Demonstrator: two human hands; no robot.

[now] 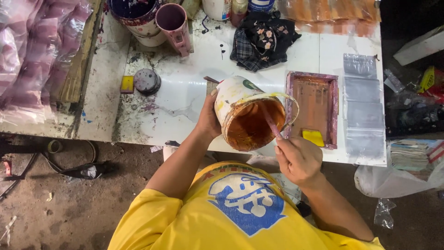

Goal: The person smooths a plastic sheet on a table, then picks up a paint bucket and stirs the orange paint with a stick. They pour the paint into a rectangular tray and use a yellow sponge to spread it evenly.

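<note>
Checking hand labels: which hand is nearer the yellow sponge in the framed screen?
Right. The right hand sits just below-left of the yellow sponge, gripping a stir stick. The left hand holds the paint bucket, farther left.

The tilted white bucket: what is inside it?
Inside the bucket, orange-brown paint coats the wall and bottom. A stick held by the right hand reaches in. The left hand steadies the bucket. The stick's lower end is hidden.

clear plastic bags (pixel 364 104) on table right, perhaps empty
</note>
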